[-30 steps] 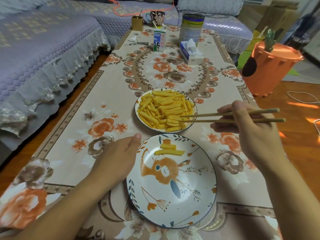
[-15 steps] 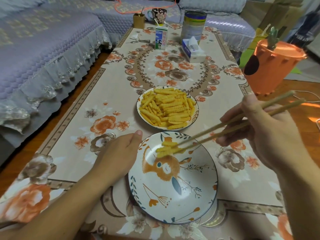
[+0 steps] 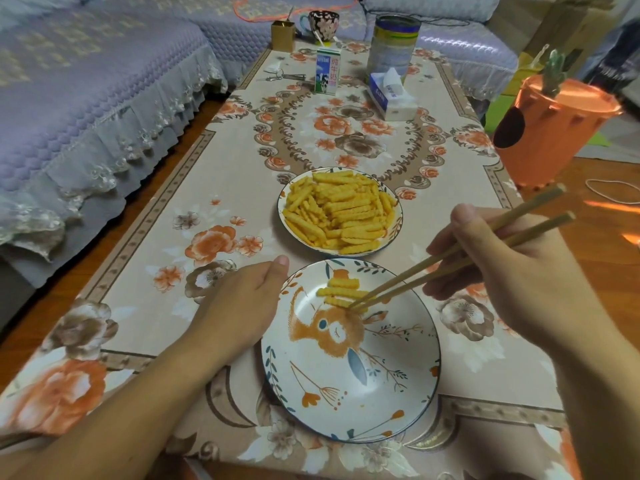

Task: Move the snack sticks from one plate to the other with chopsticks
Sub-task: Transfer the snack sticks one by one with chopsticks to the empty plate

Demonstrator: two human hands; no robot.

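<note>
A far plate [image 3: 397, 221] is heaped with several yellow crinkle snack sticks [image 3: 339, 213]. The near plate [image 3: 408, 393], painted with an orange deer, carries three snack sticks [image 3: 341, 292] near its far side. My right hand [image 3: 512, 271] holds wooden chopsticks [image 3: 450, 258] whose tips touch the nearest of those three sticks. My left hand [image 3: 242, 306] rests on the table against the near plate's left rim, fingers together, holding nothing.
At the table's far end stand a milk carton [image 3: 327, 73], a tissue box [image 3: 391, 97], a tall tin [image 3: 393, 46], a mug [image 3: 323, 24] and a small brown box [image 3: 283, 35]. An orange bin [image 3: 550, 133] is right of the table, a sofa [image 3: 86, 98] left.
The chopsticks swung from the far plate to the near plate, bringing a third snack stick down beside the two lying there. My left hand stayed at the rim.
</note>
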